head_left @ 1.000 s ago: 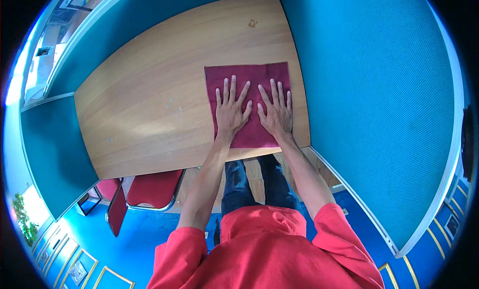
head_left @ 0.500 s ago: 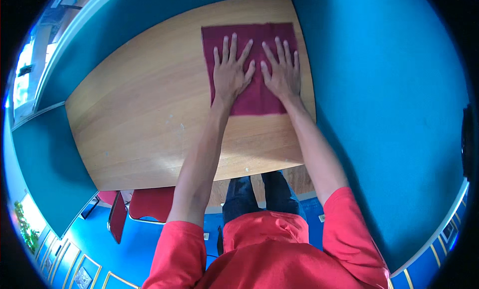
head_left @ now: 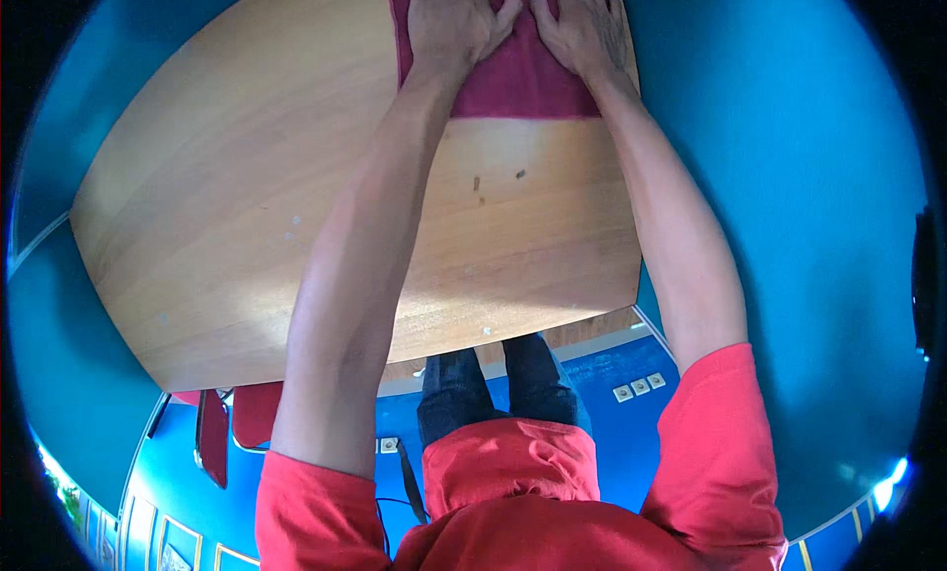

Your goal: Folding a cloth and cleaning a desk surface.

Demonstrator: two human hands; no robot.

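We press our left hand [head_left: 452,24] and right hand [head_left: 582,27] flat, fingers spread, grasping nothing, on the dark red cloth [head_left: 518,78] lying beneath both palms on the wooden table [head_left: 296,206]. Uneven pressure from our 2 palms could bunch it.

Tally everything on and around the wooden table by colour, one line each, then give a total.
Dark red: 1, the cloth under the left hand and right hand, both pressed flat on it.
Light wood: 1, the table.
Red: 1, the chair below the table's near edge.
Total: 3 things.
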